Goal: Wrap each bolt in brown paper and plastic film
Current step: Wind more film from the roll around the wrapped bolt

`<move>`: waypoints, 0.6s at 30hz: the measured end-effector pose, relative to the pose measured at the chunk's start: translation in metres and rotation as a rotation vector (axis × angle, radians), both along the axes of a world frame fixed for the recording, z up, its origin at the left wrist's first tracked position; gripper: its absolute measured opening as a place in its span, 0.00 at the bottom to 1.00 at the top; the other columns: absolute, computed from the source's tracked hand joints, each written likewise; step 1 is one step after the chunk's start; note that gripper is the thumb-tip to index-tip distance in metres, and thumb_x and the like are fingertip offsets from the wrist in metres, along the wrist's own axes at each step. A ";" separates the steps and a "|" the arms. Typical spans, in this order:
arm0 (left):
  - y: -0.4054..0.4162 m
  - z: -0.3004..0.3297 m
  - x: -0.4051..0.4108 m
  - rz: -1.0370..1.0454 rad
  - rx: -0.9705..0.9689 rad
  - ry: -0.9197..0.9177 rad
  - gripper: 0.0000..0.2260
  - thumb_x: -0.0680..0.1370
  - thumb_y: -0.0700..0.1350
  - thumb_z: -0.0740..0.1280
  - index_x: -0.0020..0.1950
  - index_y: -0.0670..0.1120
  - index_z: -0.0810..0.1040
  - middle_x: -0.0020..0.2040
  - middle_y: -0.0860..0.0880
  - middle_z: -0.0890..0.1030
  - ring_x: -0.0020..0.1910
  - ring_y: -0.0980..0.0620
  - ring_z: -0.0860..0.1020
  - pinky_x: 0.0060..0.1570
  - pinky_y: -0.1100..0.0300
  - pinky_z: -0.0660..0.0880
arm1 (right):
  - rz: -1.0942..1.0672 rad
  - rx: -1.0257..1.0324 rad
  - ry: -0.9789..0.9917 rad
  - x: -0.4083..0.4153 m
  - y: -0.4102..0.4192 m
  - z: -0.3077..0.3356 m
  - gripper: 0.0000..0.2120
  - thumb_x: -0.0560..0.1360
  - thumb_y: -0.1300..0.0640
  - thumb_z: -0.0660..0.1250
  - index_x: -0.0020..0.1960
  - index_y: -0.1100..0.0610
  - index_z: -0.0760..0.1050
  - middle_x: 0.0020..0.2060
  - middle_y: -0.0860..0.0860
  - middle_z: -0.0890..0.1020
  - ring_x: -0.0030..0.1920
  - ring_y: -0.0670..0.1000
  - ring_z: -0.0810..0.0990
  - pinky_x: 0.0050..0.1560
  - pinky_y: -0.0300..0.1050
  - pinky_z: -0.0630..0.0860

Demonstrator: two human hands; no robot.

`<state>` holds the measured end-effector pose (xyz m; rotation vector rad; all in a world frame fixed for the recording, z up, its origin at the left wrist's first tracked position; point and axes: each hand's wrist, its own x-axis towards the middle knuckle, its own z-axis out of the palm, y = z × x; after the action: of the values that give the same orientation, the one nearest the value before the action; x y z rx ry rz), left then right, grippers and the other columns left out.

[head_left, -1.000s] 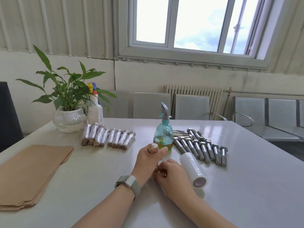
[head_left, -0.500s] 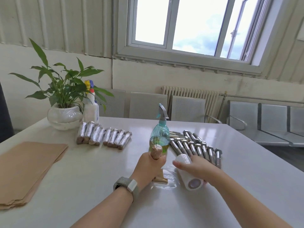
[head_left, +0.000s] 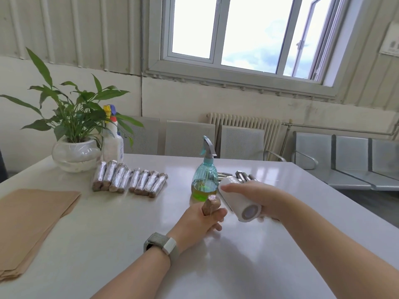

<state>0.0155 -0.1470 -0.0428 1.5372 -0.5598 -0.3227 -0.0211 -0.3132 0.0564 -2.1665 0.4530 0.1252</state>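
Already a good share of the job looks done: a row of wrapped bolts (head_left: 129,181), shiny with film over brown paper, lies well to the left of the teal spray bottle (head_left: 205,180), about eight of them as far as I can count. Still to do, a few bare bolts (head_left: 245,176) show just right of the spray bottle, mostly hidden behind the right hand, so their number cannot be told. A stack of brown paper sheets (head_left: 32,221) sits far left of the spray bottle, near the table's edge, which suggests supply for many more.

Between those, one bolt is mid-process. The left hand (head_left: 198,223), in front of the spray bottle, is curled round a paper-wrapped bolt (head_left: 210,207) held upright, its brown top poking out above the fingers. The right hand (head_left: 257,197) grips the roll of plastic film (head_left: 241,201) from above, just right of the spray bottle and lifted off the table; the paper step seems finished for this bolt, the film step under way.

All of it rests on a glossy white table (head_left: 108,255). Behind the spray bottle stand grey chairs (head_left: 190,138), a ribbed radiator (head_left: 244,126) and a large window (head_left: 248,35). Far left of the spray bottle sit a potted plant (head_left: 73,134) and a white spray cleaner (head_left: 112,139).
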 end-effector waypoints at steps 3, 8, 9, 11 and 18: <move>0.000 -0.001 -0.001 0.033 0.119 -0.124 0.13 0.77 0.55 0.69 0.39 0.47 0.77 0.30 0.52 0.80 0.26 0.55 0.77 0.29 0.67 0.71 | 0.001 -0.037 -0.003 0.005 0.001 0.005 0.31 0.65 0.33 0.73 0.52 0.57 0.74 0.37 0.57 0.81 0.27 0.53 0.78 0.24 0.38 0.68; 0.007 0.002 -0.007 0.055 0.151 -0.192 0.18 0.75 0.61 0.67 0.30 0.54 0.71 0.23 0.54 0.73 0.21 0.55 0.70 0.24 0.67 0.67 | 0.017 -0.002 0.010 0.007 0.000 0.007 0.39 0.64 0.31 0.73 0.61 0.61 0.73 0.45 0.60 0.79 0.32 0.53 0.76 0.25 0.39 0.69; 0.011 0.004 -0.008 0.037 0.150 -0.200 0.18 0.73 0.64 0.67 0.30 0.54 0.70 0.23 0.55 0.71 0.21 0.55 0.67 0.24 0.66 0.66 | 0.016 0.003 0.013 0.006 0.000 0.007 0.40 0.64 0.31 0.73 0.61 0.61 0.73 0.45 0.60 0.78 0.31 0.52 0.76 0.24 0.39 0.68; 0.020 0.010 -0.009 0.037 0.139 -0.168 0.20 0.68 0.68 0.67 0.31 0.54 0.68 0.25 0.56 0.67 0.23 0.55 0.63 0.24 0.65 0.63 | 0.005 0.021 0.015 0.002 0.003 0.007 0.44 0.59 0.29 0.74 0.61 0.60 0.72 0.45 0.60 0.77 0.36 0.56 0.74 0.29 0.41 0.66; 0.068 0.022 -0.016 0.009 0.156 -0.211 0.17 0.66 0.73 0.67 0.41 0.63 0.71 0.28 0.62 0.71 0.23 0.60 0.66 0.23 0.69 0.64 | 0.166 0.191 -0.033 0.001 0.034 0.012 0.28 0.62 0.41 0.79 0.52 0.58 0.78 0.34 0.56 0.83 0.36 0.59 0.82 0.43 0.54 0.80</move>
<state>-0.0001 -0.0787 -0.0213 1.7362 -0.7065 -0.2018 -0.0205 -0.2792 0.0689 -2.0122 0.2322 0.2154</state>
